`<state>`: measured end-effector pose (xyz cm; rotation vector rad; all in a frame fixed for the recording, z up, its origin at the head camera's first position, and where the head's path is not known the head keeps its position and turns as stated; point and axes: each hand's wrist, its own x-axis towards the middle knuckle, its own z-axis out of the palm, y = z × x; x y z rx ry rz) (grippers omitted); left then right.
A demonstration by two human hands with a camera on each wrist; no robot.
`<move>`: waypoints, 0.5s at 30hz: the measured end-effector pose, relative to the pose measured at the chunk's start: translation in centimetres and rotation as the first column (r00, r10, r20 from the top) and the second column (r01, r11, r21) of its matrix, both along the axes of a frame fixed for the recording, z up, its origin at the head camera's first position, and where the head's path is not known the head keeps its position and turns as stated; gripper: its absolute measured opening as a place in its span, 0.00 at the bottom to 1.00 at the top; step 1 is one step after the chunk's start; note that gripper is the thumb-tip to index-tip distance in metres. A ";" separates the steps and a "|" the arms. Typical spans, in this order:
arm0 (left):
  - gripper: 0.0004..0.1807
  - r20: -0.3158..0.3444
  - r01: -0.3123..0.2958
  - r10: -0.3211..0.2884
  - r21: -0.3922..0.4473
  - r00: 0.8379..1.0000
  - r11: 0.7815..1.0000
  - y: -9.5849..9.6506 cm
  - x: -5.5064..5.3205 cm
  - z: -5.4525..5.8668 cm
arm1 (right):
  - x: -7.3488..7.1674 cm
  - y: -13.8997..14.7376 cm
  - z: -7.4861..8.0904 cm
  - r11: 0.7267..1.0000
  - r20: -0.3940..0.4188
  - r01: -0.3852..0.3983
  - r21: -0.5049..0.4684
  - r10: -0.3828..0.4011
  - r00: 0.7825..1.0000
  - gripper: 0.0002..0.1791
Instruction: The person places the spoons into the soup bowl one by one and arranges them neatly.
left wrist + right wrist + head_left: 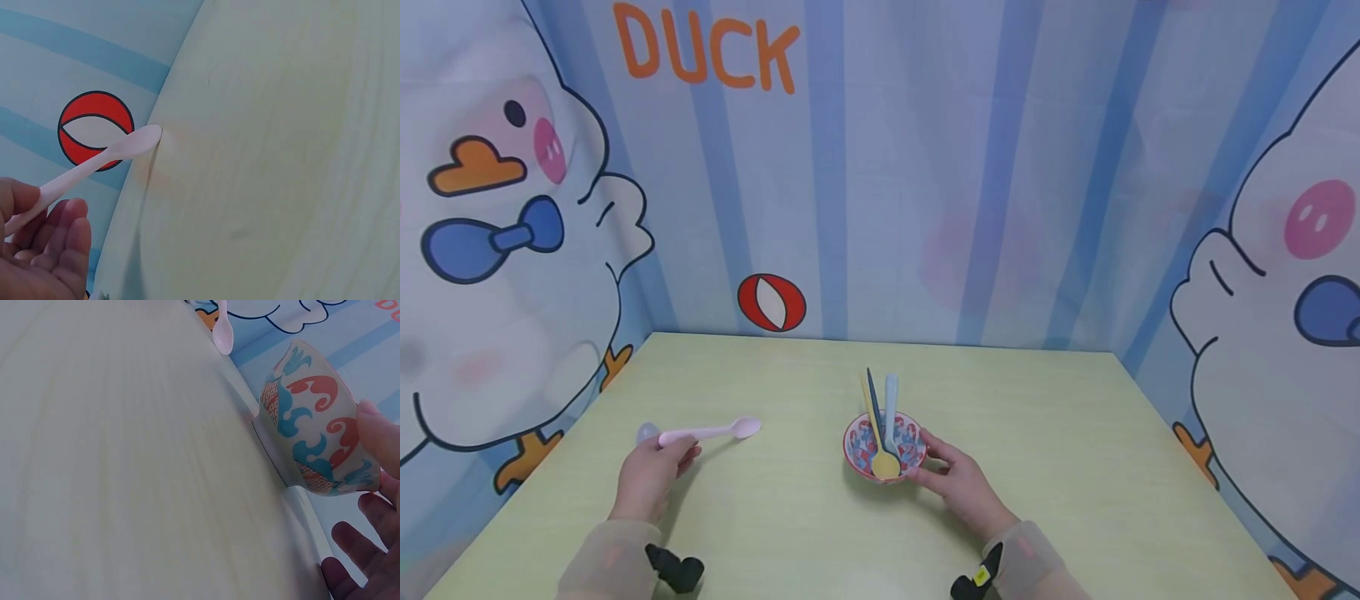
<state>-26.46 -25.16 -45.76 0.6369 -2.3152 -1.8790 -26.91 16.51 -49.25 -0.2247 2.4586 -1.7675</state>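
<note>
My left hand (647,479) pinches a pink spoon (700,433) by its handle, over the left part of the table. The spoon's bowl end points right; in the left wrist view the pink spoon (134,142) lies between thumb and fingers. A small bluish rounded shape (647,431) shows just past that hand. With thumb and fingers at its right rim, my right hand (966,487) holds a patterned bowl (859,454). Inside lean a yellow spoon (885,465), a light blue handle (891,400) and a thin dark handle (872,392). Red and blue swirls cover the bowl's outside (322,419).
The pale wooden table (1030,408) runs back to a blue striped cloth wall (910,167). Duck-printed cloth panels (497,333) stand along both sides. A camera (676,569) is strapped to the left wrist, another (976,577) to the right.
</note>
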 end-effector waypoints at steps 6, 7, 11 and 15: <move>0.26 -0.034 -0.062 0.071 0.213 0.997 0.975 0.4 -0.3 0.2 | 0.1 0.0 0.1 1.000 0.002 -0.005 -0.008 0.005 1.000 0.38; 0.26 -0.035 -0.068 0.078 0.235 0.996 0.970 0.4 -0.3 0.3 | 0.1 0.0 0.1 1.000 0.001 -0.006 -0.008 0.007 1.000 0.39; 0.26 -0.024 -0.079 0.089 0.278 0.996 0.957 0.6 -0.2 0.5 | 0.1 -0.1 0.2 1.000 -0.004 -0.004 -0.010 0.004 1.000 0.38; 0.27 -0.023 -0.066 0.077 0.319 0.997 0.946 0.8 -0.2 0.8 | 0.2 -0.1 0.4 1.000 -0.009 -0.001 -0.010 0.001 1.000 0.38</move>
